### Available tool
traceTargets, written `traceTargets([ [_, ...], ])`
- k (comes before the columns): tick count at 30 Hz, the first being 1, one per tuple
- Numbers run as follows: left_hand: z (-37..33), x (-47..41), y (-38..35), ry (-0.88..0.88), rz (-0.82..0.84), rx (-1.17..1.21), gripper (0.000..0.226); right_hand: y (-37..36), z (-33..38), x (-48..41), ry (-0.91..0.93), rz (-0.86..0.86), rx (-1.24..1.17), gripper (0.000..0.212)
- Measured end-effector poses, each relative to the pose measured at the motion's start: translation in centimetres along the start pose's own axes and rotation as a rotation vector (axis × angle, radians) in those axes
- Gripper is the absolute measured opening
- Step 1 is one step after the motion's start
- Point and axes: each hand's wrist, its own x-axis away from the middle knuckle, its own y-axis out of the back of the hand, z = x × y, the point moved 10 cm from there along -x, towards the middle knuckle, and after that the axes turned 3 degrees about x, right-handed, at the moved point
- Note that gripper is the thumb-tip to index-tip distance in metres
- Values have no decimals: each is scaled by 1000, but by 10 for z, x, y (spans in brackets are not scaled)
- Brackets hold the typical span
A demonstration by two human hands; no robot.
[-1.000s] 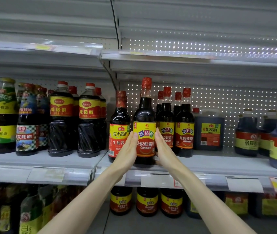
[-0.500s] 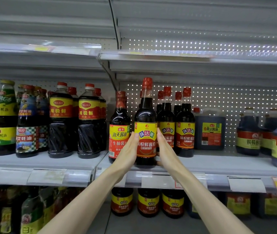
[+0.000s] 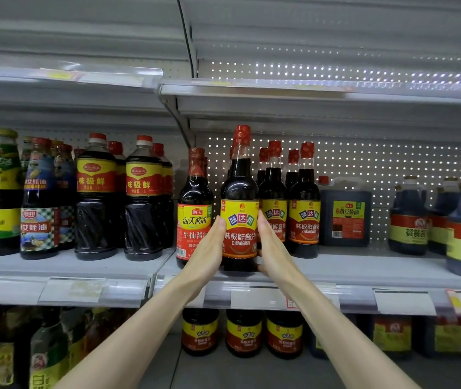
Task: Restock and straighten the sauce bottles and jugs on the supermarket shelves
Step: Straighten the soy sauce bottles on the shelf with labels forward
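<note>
Dark bottle [image 3: 240, 217] is standing at the shelf [image 3: 350, 266] front, left hand [image 3: 208, 248] and right hand [image 3: 272, 245] pressing its sides flat-fingered, nearly squared; jugs [image 3: 407, 217] probably waiting.

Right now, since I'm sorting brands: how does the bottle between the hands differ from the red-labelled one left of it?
The front bottle stands taller and nearer the shelf edge than the red-labelled bottle. The front bottle's label is yellow over orange; the red-labelled bottle's is yellow over red. Both stand upright, dark, red-capped.
</note>
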Motion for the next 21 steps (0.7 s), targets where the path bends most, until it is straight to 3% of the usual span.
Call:
traceTargets([
  [21,-2,1,-1,11,5,-10,27,0,1,4,-17,-19,9,64],
])
